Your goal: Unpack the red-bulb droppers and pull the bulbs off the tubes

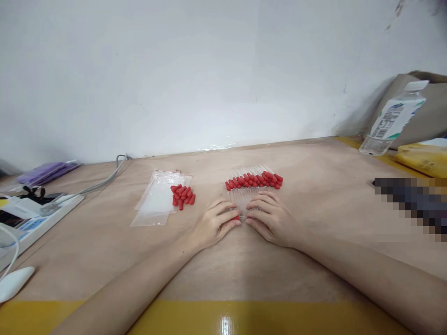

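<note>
My left hand (220, 220) is closed, with a bit of a red rubber bulb (236, 217) showing between thumb and fingers. Facing it, my right hand (271, 217) is closed around the end of a clear dropper tube (243, 217), largely hidden by the fingers. Both hands rest low over the near ends of clear tubes (239, 199) lying side by side. Just beyond lies a row of droppers with red bulbs (252, 180), their clear stems pointing toward the wall. Loose red rubber bulbs (180, 191) are heaped to the left, partly on clear zip bags (153, 202).
On the left are a white power strip (70, 204), cables, a white mouse-like object (16, 283) and a purple packet (45, 172). At the right stand a water bottle (393, 118), a grey-brown bag (433, 102) and a yellow packet (424, 158). A wall closes off the back.
</note>
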`<state>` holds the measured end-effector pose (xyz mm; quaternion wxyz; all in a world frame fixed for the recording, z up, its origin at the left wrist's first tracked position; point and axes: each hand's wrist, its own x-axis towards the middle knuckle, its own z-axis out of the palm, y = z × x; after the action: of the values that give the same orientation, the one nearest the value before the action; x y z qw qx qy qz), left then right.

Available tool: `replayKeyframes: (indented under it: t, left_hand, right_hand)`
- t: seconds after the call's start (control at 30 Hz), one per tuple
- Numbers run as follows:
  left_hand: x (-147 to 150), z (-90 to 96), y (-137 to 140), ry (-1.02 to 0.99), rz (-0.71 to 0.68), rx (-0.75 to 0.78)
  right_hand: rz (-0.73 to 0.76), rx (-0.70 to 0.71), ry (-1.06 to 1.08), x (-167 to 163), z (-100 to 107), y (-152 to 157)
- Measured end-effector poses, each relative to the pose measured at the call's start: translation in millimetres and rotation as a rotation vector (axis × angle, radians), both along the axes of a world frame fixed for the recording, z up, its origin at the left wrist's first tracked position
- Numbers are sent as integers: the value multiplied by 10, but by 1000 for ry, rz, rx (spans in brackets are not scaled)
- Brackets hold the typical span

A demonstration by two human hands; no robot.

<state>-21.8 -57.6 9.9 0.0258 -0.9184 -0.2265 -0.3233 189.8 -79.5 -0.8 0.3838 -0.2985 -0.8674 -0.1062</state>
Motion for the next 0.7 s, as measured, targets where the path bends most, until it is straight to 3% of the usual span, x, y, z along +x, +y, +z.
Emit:
replayKeyframes:
  t: [0.43, 0.7]
  left_hand:
    - [44, 22, -31, 6, 1, 106]
    - [29, 41, -40, 82, -14, 155]
  right_hand:
    - [34, 29, 3, -6, -65, 24]
    - [182, -13, -5, -18, -81, 30]
